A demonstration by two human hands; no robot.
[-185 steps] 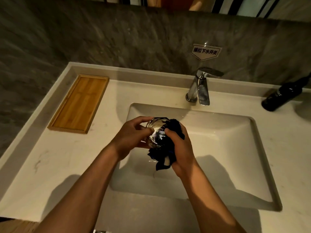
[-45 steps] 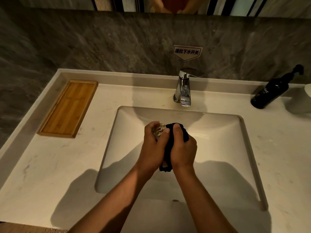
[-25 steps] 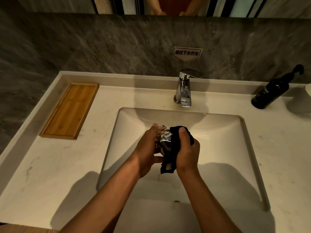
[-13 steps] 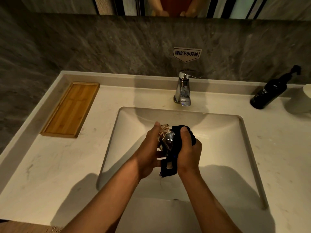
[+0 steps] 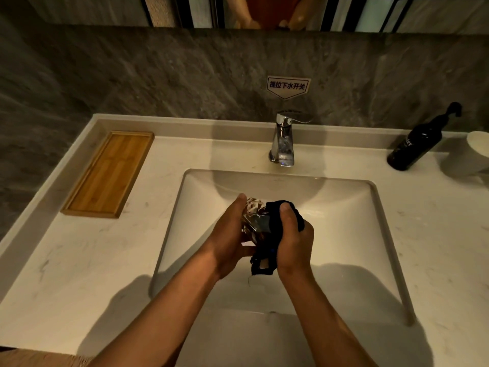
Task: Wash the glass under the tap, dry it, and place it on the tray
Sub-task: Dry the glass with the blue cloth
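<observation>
While both hands work above the basin (image 5: 344, 207), the cut-pattern drinking glass (image 5: 255, 218) is held between them, over the middle of the sink and well apart from the bamboo tray (image 5: 108, 173) at the far left of the counter (image 5: 79, 274). The left hand (image 5: 229, 239) is curled around the glass from its left side, fingers wrapped on the wall; the right hand (image 5: 293, 239) is clenched on a dark cloth (image 5: 267, 250) pressed against the glass's right side, thumb on top. No stream shows under the chrome tap (image 5: 284, 144), so washing appears finished and drying is judged to be the step in hand. What remains, by this reading, is to finish wiping, carry the glass left across the counter, and set it on the tray, which holds nothing. A black pump bottle (image 5: 415, 147) stands at the far right beside a pale vessel (image 5: 479, 147) cut off by the frame edge. Most of the glass is covered by fingers and cloth: its rim, base and orientation cannot be told, nor whether any moisture remains. The dim warm light flattens detail, and the basin drain is not clearly made out
</observation>
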